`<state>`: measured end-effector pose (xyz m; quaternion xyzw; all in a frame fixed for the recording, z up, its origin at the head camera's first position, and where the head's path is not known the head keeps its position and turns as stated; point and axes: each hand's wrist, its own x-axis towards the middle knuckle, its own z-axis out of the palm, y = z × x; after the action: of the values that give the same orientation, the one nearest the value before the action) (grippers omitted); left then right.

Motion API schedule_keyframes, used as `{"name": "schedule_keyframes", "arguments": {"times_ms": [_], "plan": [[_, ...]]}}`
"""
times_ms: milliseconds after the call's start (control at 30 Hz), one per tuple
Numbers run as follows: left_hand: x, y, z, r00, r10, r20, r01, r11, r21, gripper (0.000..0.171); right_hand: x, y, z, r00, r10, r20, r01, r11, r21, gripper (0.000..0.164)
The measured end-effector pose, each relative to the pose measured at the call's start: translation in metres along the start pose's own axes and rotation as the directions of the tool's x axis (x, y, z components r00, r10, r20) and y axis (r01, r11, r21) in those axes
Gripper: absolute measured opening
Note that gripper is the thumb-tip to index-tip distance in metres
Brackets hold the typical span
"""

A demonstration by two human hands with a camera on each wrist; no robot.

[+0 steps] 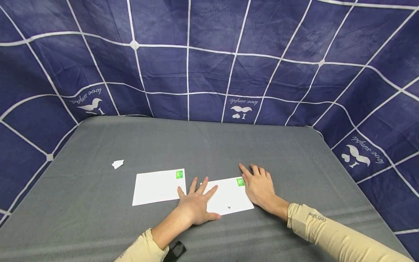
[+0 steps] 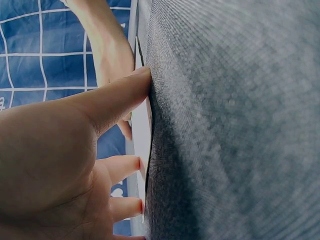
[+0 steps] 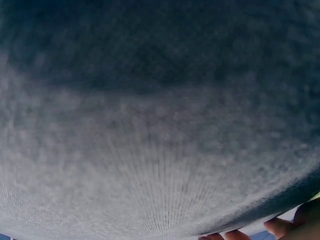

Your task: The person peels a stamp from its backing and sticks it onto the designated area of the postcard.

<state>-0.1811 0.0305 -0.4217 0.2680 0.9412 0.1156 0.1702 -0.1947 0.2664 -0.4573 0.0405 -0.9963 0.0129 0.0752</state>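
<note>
Two white envelopes with green stamps at their upper right corners lie flat on the grey cloth in the head view. My left hand [image 1: 196, 205], fingers spread, rests across the left end of the right envelope [image 1: 227, 196], its thumb at the lower edge. The little finger of that hand reaches the right end of the left envelope [image 1: 156, 187]. At the other end of the right envelope, beside its green stamp [image 1: 240, 182], lies my right hand [image 1: 260, 187] with fingers extended. The left wrist view shows the left thumb [image 2: 125, 92] and fingertips along the thin envelope edge [image 2: 143, 135].
A small white paper scrap [image 1: 118, 164] lies left of the envelopes. The grey cloth [image 1: 209, 145] covers the whole surface, and a blue curtain with white grid lines [image 1: 209, 69] hangs behind and at both sides.
</note>
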Motion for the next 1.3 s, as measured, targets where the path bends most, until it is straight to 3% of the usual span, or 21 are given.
{"name": "schedule_keyframes", "arguments": {"times_ms": [233, 433, 833, 1133, 1300], "plan": [[0.001, 0.001, 0.001, 1.0, -0.001, -0.008, 0.001, 1.0, 0.011, 0.083, -0.001, 0.003, -0.001, 1.0, -0.008, 0.012, 0.008, 0.999, 0.037, 0.046], [0.001, 0.002, 0.0, 1.0, -0.001, -0.016, 0.002, 1.0, 0.014, 0.083, -0.002, 0.008, 0.0, 0.998, -0.053, 0.031, 0.053, 0.999, 0.005, 0.062], [0.0, 0.002, -0.003, 1.0, -0.007, -0.012, 0.007, 1.0, 0.008, 0.083, 0.002, 0.016, -0.005, 0.99, -0.137, 0.036, 0.139, 0.989, -0.055, 0.077], [-0.001, 0.0, 0.003, 0.999, 0.024, -0.038, -0.024, 1.0, -0.019, 0.084, -0.003, 0.015, -0.006, 0.99, -0.125, 0.067, 0.127, 0.992, -0.025, 0.077], [-0.002, -0.001, 0.003, 0.996, 0.059, -0.072, -0.065, 0.994, -0.087, 0.087, -0.009, 0.019, -0.004, 0.989, -0.15, -0.003, 0.15, 0.989, 0.008, 0.073]]}}
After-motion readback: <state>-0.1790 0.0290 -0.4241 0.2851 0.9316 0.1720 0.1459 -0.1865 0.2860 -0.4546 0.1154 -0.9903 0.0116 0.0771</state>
